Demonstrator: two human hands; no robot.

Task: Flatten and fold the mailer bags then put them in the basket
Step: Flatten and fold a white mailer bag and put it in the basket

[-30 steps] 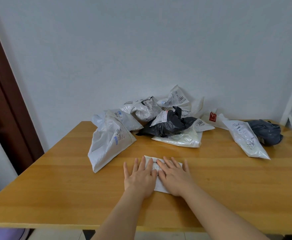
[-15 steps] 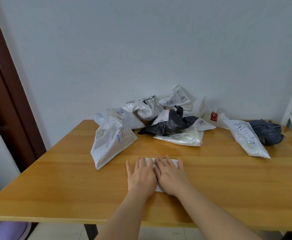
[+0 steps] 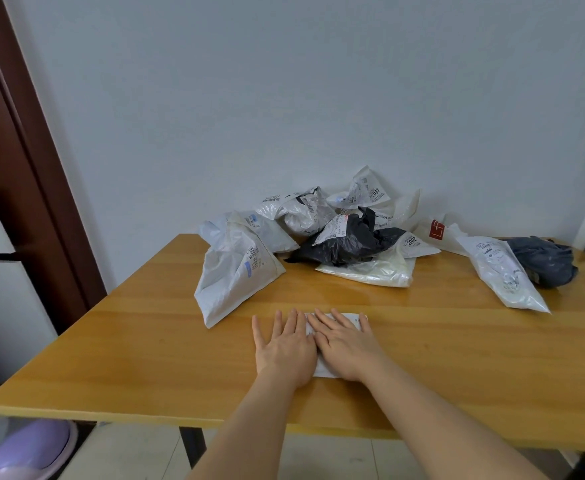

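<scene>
head view: two hands, left hand [image 3: 284,351] and right hand [image 3: 344,346], press one folded mailer [image 3: 355,318].

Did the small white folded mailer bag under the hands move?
Cannot tell: the head camera shifted. The small white folded mailer bag seems to lie the same way from the big white bag.

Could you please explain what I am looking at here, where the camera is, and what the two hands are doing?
No machine here: the camera sits on a person's head, looking forward and down at their own arms. The left hand and right hand lie flat, side by side, pressing a small folded white bag onto the wooden table. Neither hand grips anything. Near the wall lies a pile of crumpled bags, white ones and a black bag, not yet folded. A purple tub stands on the floor; it may be the basket.
</scene>
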